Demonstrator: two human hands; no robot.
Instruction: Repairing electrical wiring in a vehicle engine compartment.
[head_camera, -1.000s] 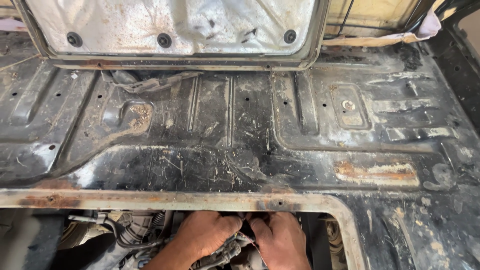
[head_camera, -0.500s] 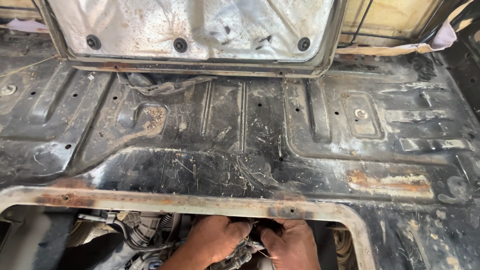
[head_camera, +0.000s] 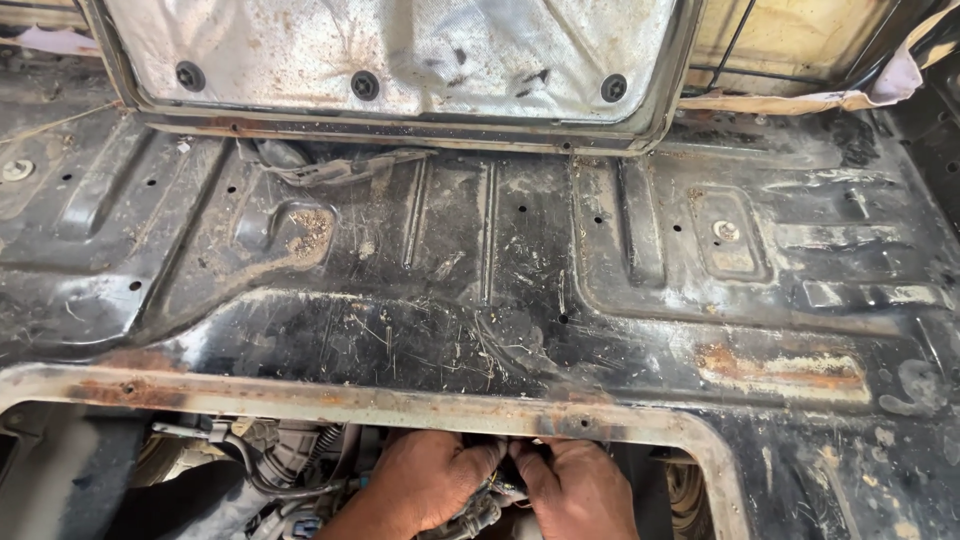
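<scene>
Both hands, left hand (head_camera: 425, 485) and right hand (head_camera: 575, 490), stay clenched on the wire bundle (head_camera: 480, 515) under the rusty floor-pan edge (head_camera: 400, 405), barely shifted since earlier.

A black stamped sheet-metal floor panel (head_camera: 480, 260) is spanning the whole view, showing ribs, small holes, scratches and rust patches (head_camera: 780, 368). A silver foil-faced cover (head_camera: 400, 45) with three dark round fasteners is sitting along the top edge in a worn metal frame. A crumpled grey strip (head_camera: 330, 168) is lying just below that frame. A rusted pale rim (head_camera: 300, 400) is bordering the lower opening.
</scene>
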